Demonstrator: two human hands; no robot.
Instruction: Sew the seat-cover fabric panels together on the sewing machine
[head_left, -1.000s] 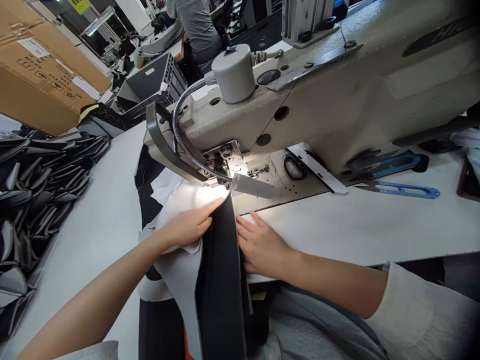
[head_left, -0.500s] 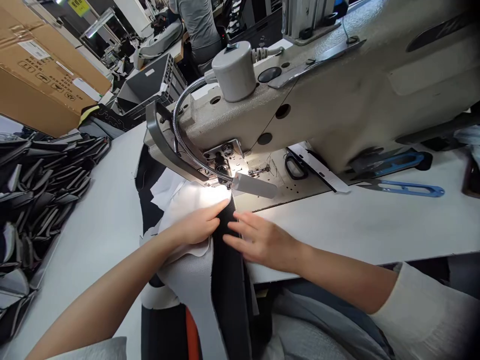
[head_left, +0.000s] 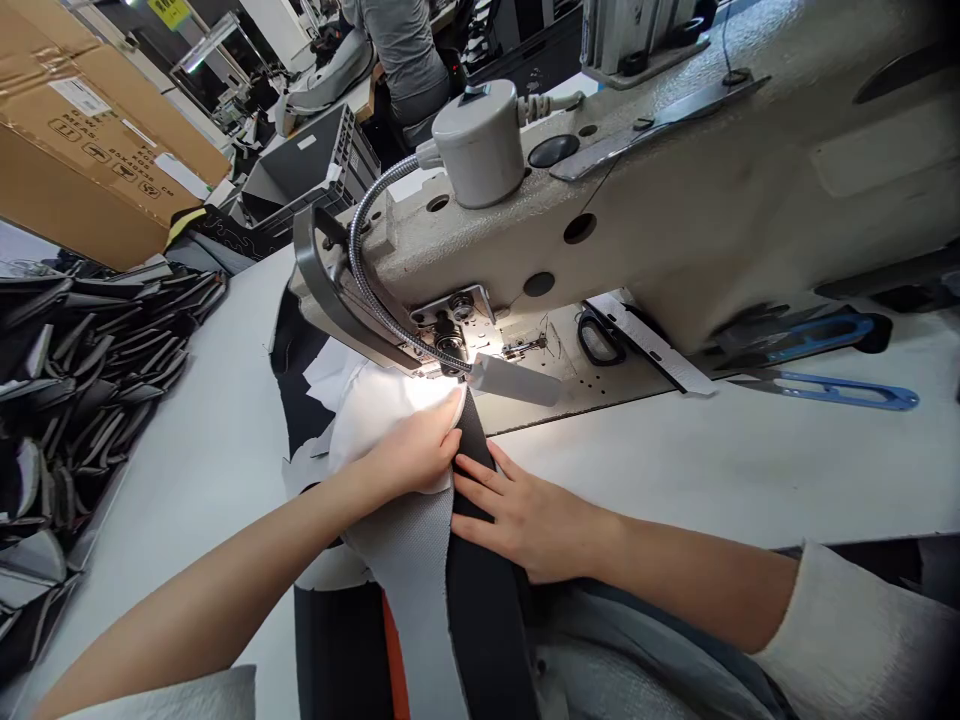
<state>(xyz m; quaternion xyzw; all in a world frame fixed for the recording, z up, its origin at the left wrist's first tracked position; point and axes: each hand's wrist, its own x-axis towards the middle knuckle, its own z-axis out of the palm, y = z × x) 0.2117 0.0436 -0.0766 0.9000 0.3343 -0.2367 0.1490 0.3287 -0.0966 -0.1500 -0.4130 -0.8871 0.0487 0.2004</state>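
Under the lit needle area of a sewing machine (head_left: 450, 345) lies a white fabric piece (head_left: 375, 400) beside a black fabric strip (head_left: 491, 610). My left hand (head_left: 420, 445) grips the white fabric's edge close to the presser foot, thumb and forefinger near each other. My right hand (head_left: 525, 510) rests on the black strip with its fingers spread, just below and right of the left one. A grey mesh piece (head_left: 412, 580) hangs from beneath my left hand toward my lap.
Blue-handled snips (head_left: 847, 390) and black-handled scissors (head_left: 600, 338) lie right of the needle. Many dark pieces are piled (head_left: 82, 390) at the left. Behind are a cardboard box (head_left: 97, 150), a grey crate (head_left: 307, 165) and a person (head_left: 405, 60).
My right hand has moved down and now lies on the black strip. My left fingers have closed in at the fabric edge. The view has shifted slightly.
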